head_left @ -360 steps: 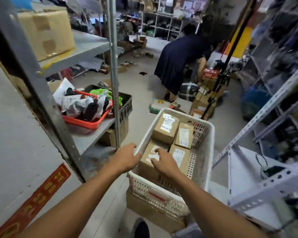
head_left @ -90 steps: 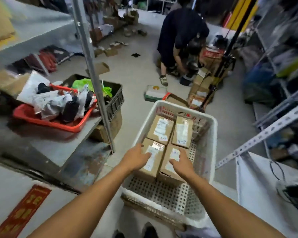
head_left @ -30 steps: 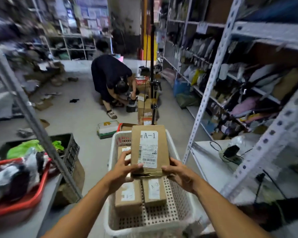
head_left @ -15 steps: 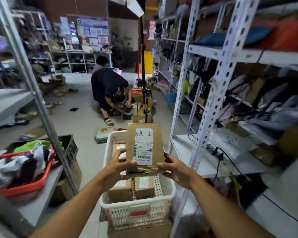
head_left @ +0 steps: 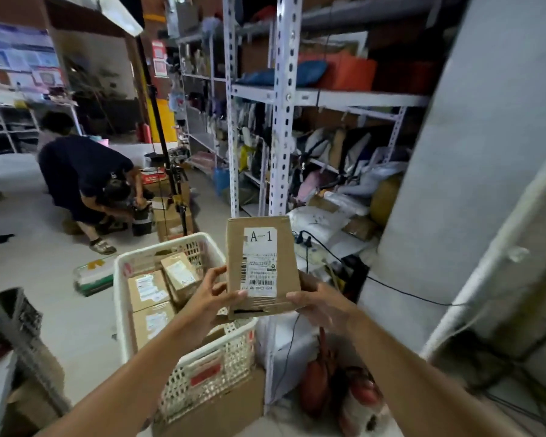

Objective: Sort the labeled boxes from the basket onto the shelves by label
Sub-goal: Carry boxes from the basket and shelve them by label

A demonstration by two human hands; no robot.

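Hands: your left hand (head_left: 213, 298) and right hand (head_left: 320, 305) pinch the A-1 box (head_left: 262, 266) by its lower edges, label facing you to be read
Box: raised above the basket (head_left: 183, 367); three boxes remain inside
Shelves (head_left: 297, 99): ahead, well apart

Pale floor (head_left: 44, 272), with a green-and-white packet (head_left: 93, 275) and a black scrap (head_left: 0, 239) lying on it. White basket (head_left: 202, 367) perched on a carton (head_left: 215, 411). Shelves (head_left: 344, 99) at right, crammed with bags.
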